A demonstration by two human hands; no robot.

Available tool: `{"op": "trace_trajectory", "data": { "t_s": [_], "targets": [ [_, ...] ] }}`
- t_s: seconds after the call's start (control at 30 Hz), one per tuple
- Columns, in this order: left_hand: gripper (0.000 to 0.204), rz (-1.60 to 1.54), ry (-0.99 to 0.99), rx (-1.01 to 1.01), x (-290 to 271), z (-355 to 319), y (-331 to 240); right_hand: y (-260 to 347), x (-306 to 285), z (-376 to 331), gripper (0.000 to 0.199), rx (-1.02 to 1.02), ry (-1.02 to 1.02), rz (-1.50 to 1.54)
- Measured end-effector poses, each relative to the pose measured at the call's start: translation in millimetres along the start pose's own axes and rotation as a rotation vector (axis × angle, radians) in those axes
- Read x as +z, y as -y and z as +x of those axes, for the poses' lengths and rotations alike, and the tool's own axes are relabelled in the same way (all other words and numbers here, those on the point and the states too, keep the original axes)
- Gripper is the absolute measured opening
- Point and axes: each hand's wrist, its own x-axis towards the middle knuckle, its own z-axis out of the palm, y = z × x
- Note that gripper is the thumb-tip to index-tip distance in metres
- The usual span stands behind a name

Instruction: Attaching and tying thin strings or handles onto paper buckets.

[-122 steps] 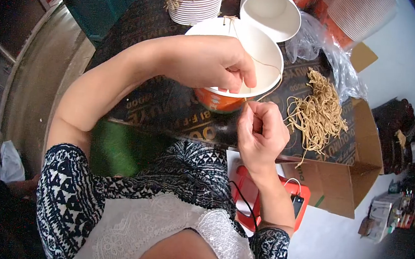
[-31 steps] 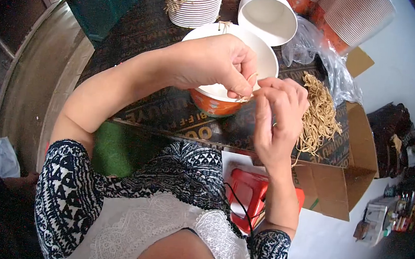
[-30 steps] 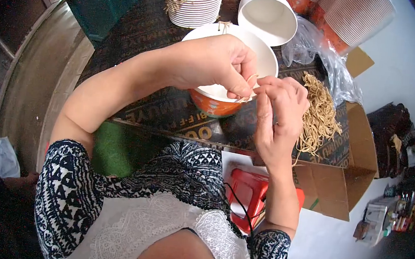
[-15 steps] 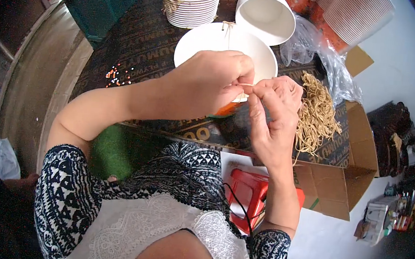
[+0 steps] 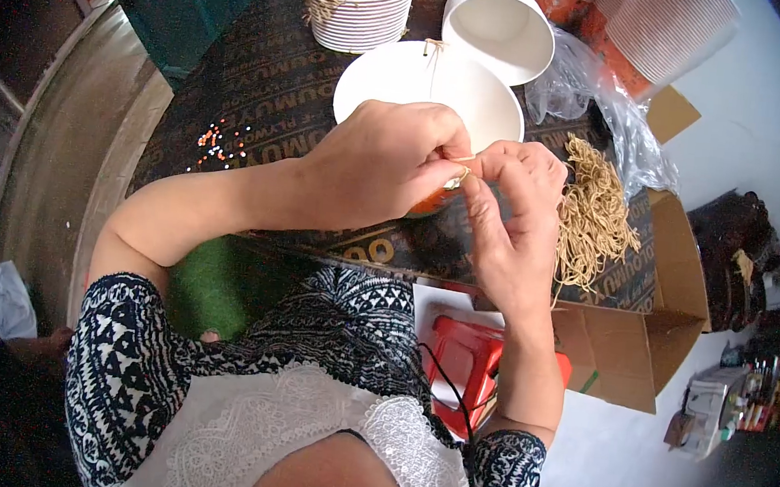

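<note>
L hand (image 5: 397,165) is over the near side of the white-lined bowl (image 5: 381,80), thumb + index pinched on a short bit of tan twine (image 5: 465,159). R hand (image 5: 518,208) comes in from the R, thumb + index held narrow, tips right beside L's at the same strand; can't tell if they grip it too. Other R fingers are curled. Bowl is on the dark printed table (image 5: 263,107) in front of the person, near rim mostly hidden by the hands; a bit of orange outer wall shows below L hand. Far rim has a twine knot (image 5: 433,47) w/ a strand going down inside. Just behind, a 2nd bowl (image 5: 497,32) is tipped, opening twd the person. Tall bowl stack (image 5: 362,9) at back L, twine bits on its L side. Loose twine heap (image 5: 599,220) just R of R hand, clear plastic bag (image 5: 571,83) behind it, more orange + white stacked bowls (image 5: 663,36) back R. Small coloured specks (image 5: 218,141) scattered on table, L, beyond L forearm. Cardboard box (image 5: 612,351) at table's R edge; red plastic thing (image 5: 466,348) partly hidden by R forearm
</note>
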Motion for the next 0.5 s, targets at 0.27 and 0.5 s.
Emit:
{"op": "trace_trajectory", "data": {
  "t_s": [0.27, 0.5],
  "targets": [
    [0.010, -0.262, 0.241, -0.353, -16.2, 12.5, -2.9, 3.6, 9.0, -8.1, 0.013, -0.207, -0.268, -0.169],
    [0.014, -0.243, 0.225, -0.526, -14.9, 20.4, 3.4, 10.9, 7.8, -29.0, 0.019, -0.253, -0.143, -0.200]
  ]
}}
